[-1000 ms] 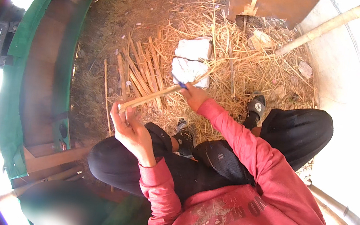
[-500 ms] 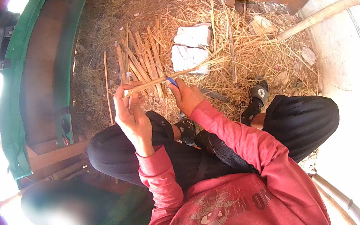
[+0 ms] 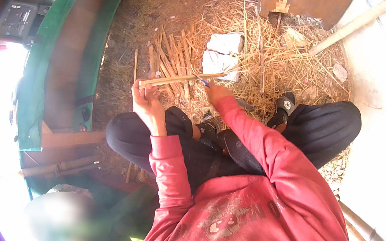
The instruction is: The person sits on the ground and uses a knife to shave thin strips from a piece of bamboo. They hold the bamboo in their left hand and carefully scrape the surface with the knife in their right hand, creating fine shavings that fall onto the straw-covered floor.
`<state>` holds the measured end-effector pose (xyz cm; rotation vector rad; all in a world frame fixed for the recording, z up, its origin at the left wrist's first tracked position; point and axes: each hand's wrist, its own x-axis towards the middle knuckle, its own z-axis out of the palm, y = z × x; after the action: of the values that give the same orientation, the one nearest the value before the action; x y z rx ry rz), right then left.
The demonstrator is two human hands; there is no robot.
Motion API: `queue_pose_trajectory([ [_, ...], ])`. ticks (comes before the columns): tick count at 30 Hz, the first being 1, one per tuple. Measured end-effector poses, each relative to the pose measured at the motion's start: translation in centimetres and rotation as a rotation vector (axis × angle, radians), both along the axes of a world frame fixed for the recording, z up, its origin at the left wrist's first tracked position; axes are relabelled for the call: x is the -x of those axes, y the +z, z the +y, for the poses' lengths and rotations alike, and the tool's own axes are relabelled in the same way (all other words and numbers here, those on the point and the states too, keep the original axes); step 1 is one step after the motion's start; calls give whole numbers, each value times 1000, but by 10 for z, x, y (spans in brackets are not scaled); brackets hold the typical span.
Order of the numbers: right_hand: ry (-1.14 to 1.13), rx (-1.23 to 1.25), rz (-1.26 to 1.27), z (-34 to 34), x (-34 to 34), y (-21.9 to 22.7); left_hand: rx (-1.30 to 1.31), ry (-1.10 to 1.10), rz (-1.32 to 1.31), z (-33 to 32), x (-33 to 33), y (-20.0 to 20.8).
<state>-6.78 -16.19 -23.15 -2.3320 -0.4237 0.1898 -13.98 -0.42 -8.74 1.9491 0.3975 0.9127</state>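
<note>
My left hand grips the near-left end of a pale split bamboo strip, thumb and fingers closed around it. The strip slants up to the right, above the straw. My right hand is closed on a small blue-handled knife, whose short dark blade lies against the strip toward its far end. Below the strip, several split bamboo pieces lie side by side on the ground. Two white blocks sit just beyond the strip's far end.
Straw and shavings cover the ground, with a stone at the right. A green-edged wooden panel stands at the left, a pale wall at the right. A bamboo pole leans there. My crossed legs are close below.
My right hand with the knife has slid outward along the bamboo strip, away from my left hand. The whole view has shifted, so the ground things sit further right.
</note>
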Motion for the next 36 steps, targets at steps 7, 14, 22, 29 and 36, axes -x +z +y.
queue_pose_trajectory([
  [7, 15, -29, 116, -9, 0, 26, -148, 42, -42, -18, -10, 12],
  [14, -35, -34, 33, -4, -18, 9, -275, 5, 28, -45, -19, 27],
  [22, -93, 278, 263, -48, -52, -171, -357, -2, -10, -52, -20, 23],
  [29, 133, 260, 414, -74, -45, -81, -89, 129, 84, -35, -23, 21],
  [36, 249, 60, 369, -45, -52, -6, -16, 135, 77, -30, -22, 20],
])
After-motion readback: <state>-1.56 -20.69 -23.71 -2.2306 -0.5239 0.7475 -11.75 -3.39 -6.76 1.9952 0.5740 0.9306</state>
